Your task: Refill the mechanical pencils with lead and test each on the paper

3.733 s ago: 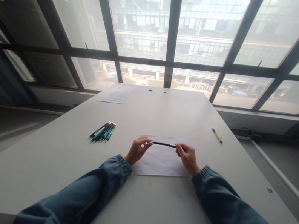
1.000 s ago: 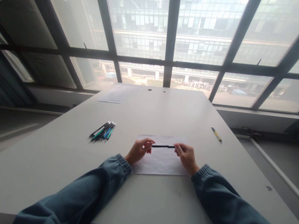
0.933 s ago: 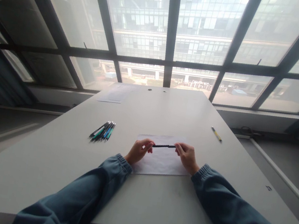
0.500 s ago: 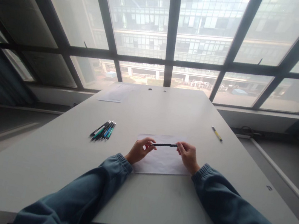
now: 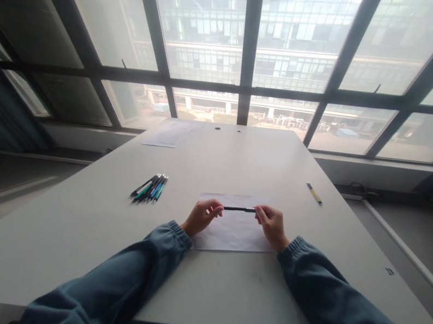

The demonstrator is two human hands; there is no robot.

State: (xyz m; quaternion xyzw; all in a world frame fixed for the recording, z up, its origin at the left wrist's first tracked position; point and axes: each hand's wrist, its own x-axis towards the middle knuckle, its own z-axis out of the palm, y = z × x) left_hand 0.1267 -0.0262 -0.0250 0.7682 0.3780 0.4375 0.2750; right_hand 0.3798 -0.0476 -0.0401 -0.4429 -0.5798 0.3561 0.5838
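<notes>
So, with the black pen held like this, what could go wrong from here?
The left hand and right hand hold the black pen near its ends, so it might slip onto the paper below.
The yellow pen lies near the right edge of the table; if knocked, it could perhaps roll off.

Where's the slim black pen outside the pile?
Head view, centre: the pen is in the grip of left hand and right hand, over the white paper sheet.

No text can be read. The far sheet of paper (image 5: 166,135), at left on the table (image 5: 228,291), has faint marks, and the small dark mark (image 5: 389,271) near the right edge is not readable.
</notes>
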